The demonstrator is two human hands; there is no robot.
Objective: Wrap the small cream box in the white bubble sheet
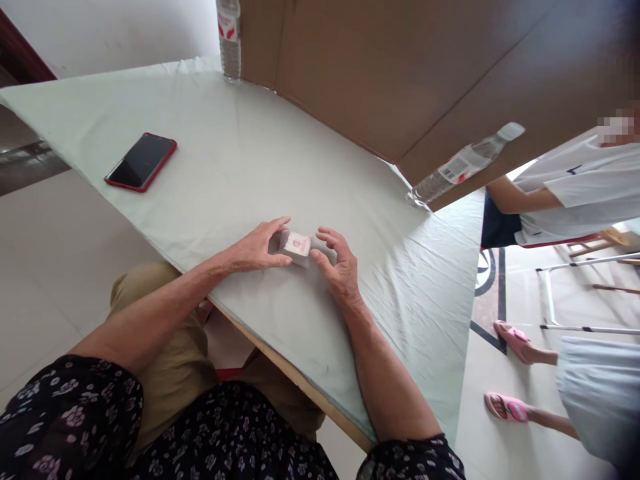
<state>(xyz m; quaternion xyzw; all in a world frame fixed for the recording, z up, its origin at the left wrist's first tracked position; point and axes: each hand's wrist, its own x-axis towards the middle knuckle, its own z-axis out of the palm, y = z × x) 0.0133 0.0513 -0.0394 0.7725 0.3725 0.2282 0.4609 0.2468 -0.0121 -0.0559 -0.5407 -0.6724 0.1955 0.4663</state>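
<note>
A small whitish block [297, 246] with a red print on its top rests on the pale green tablecloth [240, 173]. My left hand [260, 247] is at its left side, thumb and fingers apart, the fingertips close to the block. On the right side, my right hand [340, 263] curves around the air beside the block, with the thumb tip near its right edge and the fingers spread. Neither hand is closed on the block. Whether a fingertip touches it is hard to tell.
A phone in a red case [141, 162] lies at the left. Brown cardboard panels [350, 73] stand along the far side, with an upright bottle [230, 43] and a tilted bottle [463, 167] against them. At the right are a person in a white shirt [595, 180] and another's pink sandals [507, 407].
</note>
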